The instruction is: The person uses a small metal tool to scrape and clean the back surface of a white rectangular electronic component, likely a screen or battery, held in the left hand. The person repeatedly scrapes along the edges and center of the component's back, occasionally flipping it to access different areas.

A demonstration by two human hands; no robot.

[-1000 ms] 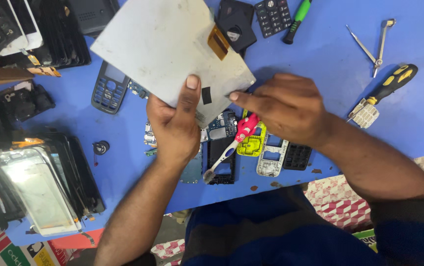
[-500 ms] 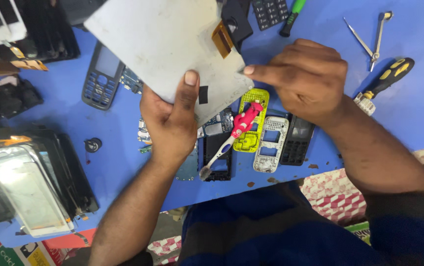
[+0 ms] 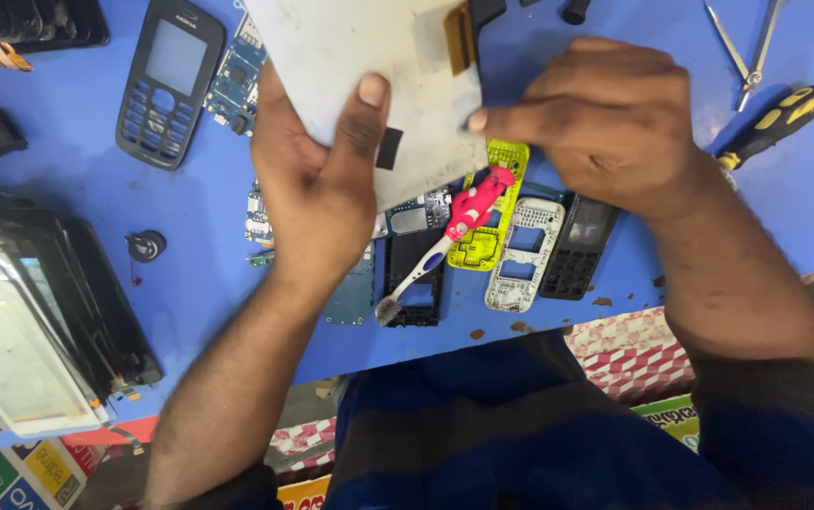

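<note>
While the white display panel (image 3: 359, 66) is held above the blue bench (image 3: 67, 203) at twelve o'clock, the left hand (image 3: 317, 184) is clamped on its lower edge, thumb pressed flat on the face. The right hand (image 3: 605, 123) pinches its right edge with closed fingers. Below, at six o'clock, a pink toothbrush (image 3: 445, 236) lies over a yellow phone frame (image 3: 487, 231). At ten o'clock lies a dark keypad phone (image 3: 166, 80), at two o'clock a yellow-black screwdriver (image 3: 775, 127).

We see a matt whitish panel (image 3: 369, 57) with a smooth copper-coloured flex strip (image 3: 461, 38), a glossy pink and white plastic toothbrush (image 3: 445, 236), a yellow plastic phone frame (image 3: 487, 212), shiny metal tweezers (image 3: 747, 47), a smooth blue table (image 3: 95, 198), glossy glass screens (image 3: 10, 331).
</note>
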